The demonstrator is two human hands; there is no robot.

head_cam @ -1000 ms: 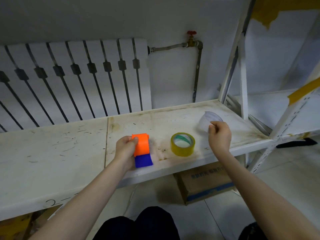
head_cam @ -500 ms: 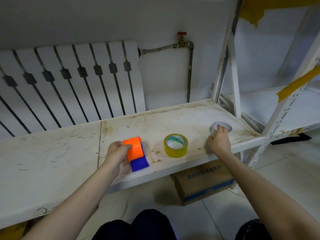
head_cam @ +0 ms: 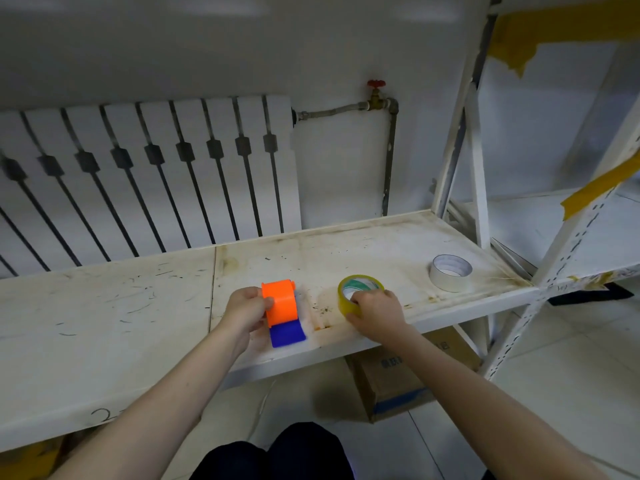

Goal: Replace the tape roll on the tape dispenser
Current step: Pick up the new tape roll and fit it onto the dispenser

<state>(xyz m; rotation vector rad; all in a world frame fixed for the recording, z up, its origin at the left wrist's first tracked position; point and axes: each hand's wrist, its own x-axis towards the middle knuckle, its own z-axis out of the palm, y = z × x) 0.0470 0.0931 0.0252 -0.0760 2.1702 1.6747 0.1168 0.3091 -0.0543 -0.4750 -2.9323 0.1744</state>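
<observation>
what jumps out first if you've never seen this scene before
The bright orange and blue tape dispenser stands out near the front edge of the scuffed white shelf, gripped by the left hand. Just to its right, the right hand closes on a yellow tape roll lying flat. Farther right, a white tape roll sits alone near the shelf's end.

My left hand (head_cam: 246, 308) grips the side of the orange and blue tape dispenser (head_cam: 282, 311), which sits on the stained white shelf (head_cam: 381, 251). My right hand (head_cam: 375, 311) closes over the near edge of the yellow tape roll (head_cam: 356, 289), lying flat just right of the dispenser. A white empty core (head_cam: 451, 272) rests farther right, well apart. Below the shelf stands a cardboard box (head_cam: 398, 382).
</observation>
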